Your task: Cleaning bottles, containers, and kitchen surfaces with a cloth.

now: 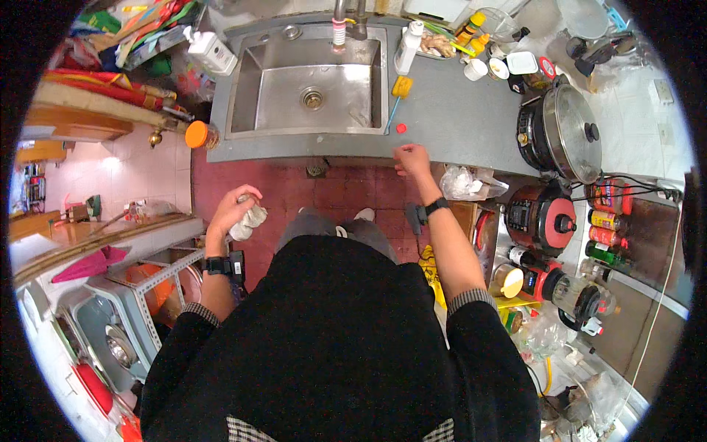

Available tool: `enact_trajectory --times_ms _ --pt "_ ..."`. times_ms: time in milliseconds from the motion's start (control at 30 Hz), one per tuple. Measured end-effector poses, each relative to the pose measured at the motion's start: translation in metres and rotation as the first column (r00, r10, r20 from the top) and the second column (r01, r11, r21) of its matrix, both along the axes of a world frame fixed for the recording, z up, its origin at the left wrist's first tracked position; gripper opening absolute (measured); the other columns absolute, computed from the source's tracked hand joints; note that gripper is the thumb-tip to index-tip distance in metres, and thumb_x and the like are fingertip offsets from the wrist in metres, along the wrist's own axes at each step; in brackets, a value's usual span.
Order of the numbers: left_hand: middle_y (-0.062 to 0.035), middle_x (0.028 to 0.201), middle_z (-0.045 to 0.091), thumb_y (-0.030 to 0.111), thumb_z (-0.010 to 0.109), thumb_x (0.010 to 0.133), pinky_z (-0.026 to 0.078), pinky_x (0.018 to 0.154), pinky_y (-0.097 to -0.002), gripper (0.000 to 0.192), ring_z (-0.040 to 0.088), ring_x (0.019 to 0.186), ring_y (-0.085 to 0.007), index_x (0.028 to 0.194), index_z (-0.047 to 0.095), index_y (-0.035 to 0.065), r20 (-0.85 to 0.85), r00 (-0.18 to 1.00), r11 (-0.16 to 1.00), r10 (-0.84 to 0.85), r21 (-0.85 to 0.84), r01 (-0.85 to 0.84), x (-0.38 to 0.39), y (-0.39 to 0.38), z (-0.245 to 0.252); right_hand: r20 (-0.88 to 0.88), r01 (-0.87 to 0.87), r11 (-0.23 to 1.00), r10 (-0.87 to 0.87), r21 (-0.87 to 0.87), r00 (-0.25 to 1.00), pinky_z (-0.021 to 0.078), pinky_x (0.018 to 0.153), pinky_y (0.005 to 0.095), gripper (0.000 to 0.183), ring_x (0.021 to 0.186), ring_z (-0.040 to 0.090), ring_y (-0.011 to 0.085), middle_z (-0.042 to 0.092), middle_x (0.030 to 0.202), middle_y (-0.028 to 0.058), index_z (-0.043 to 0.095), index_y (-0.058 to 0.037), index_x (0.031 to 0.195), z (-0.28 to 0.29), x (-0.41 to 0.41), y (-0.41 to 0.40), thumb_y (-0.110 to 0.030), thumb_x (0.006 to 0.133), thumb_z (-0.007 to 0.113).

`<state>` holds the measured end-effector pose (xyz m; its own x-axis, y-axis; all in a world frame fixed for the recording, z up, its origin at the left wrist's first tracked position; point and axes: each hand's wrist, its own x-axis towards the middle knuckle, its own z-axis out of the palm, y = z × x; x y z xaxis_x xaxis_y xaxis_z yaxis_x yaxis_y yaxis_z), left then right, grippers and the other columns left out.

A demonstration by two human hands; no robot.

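Note:
My left hand (235, 209) grips a crumpled off-white cloth (248, 222) above the floor, to the left of my legs. Over the front edge of the grey countertop (458, 119) is my right hand (413, 161), its fingers curled; whether anything is between them cannot be made out. A small red cap (401, 128) lies on the counter just beyond that hand. Farther back rests a yellow sponge brush (402, 87) with a thin blue handle, beside the right rim of the stainless steel sink (276, 83). The sink basin holds no dishes.
A white bottle (409, 47) stands right of the faucet (339, 27). At the left are a white pump bottle (212, 52) and an orange-lidded jar (197, 135) by the counter's edge. An electric pot with a glass lid (571, 132) occupies the right end. A plastic bag (464, 182) hangs below the counter.

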<state>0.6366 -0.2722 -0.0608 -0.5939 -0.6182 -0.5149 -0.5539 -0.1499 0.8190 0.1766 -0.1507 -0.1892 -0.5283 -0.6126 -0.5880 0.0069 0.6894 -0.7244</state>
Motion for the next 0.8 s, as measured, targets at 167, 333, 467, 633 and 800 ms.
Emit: enact_trajectory --times_ms 167,333,467,633,800 --pt "-0.0012 0.091 0.067 0.006 0.057 0.092 0.051 0.076 -0.0286 0.016 0.063 0.086 -0.0111 0.103 0.068 0.0064 -0.013 0.997 0.997 -0.081 -0.001 0.081 -0.006 -0.04 0.004 -0.57 -0.15 0.982 0.187 0.113 0.8 0.057 0.063 0.0429 0.046 0.072 0.073 0.0327 0.072 0.082 0.0215 0.07 0.0022 0.077 -0.02 0.023 -0.045 -0.042 0.089 0.069" --pt "-0.0015 0.093 0.067 0.003 0.056 0.09 0.051 0.083 -0.0294 0.018 0.064 0.09 -0.012 0.103 0.067 0.0059 -0.021 0.992 0.992 -0.124 -0.042 0.123 0.005 -0.08 -0.009 -0.763 -0.201 0.967 0.247 0.156 0.598 0.0562 0.074 0.0513 0.036 0.082 0.07 0.0441 0.071 0.085 0.0257 0.071 0.0022 0.082 -0.043 0.017 -0.063 -0.032 0.093 0.065" --pt "0.0005 0.094 0.067 0.004 0.058 0.091 0.051 0.082 -0.0287 0.017 0.063 0.088 -0.0111 0.104 0.067 0.0059 -0.067 0.994 0.996 -0.084 -0.003 0.084 0.028 -0.103 -0.017 -0.662 -0.125 0.948 0.296 0.294 0.688 0.0563 0.075 0.054 0.035 0.085 0.07 0.0452 0.072 0.087 0.0258 0.067 0.0018 0.105 0.028 0.017 -0.04 -0.031 0.099 0.057" --pt "-0.0019 0.096 0.07 0.011 0.062 0.091 0.052 0.084 -0.0309 0.017 0.066 0.091 -0.0133 0.106 0.069 0.0075 0.029 0.998 0.997 -0.064 -0.041 0.065 0.035 -0.133 -0.024 -0.751 -0.21 0.969 0.232 0.127 0.618 0.052 0.069 0.0558 0.03 0.076 0.066 0.0469 0.068 0.079 0.0243 0.068 -0.0019 0.098 0.074 0.027 -0.028 -0.031 0.098 0.059" --pt "-0.0038 0.091 0.071 0.019 0.066 0.091 0.053 0.082 -0.0312 0.017 0.067 0.087 -0.014 0.104 0.07 0.0089 -0.045 0.998 0.994 -0.047 -0.1 0.043 0.05 -0.159 -0.019 -0.595 -0.536 0.829 0.514 0.159 0.618 0.049 0.064 0.0531 0.024 0.072 0.064 0.0456 0.064 0.077 0.0242 0.066 -0.0036 0.096 0.221 0.046 -0.074 -0.027 0.096 0.063"
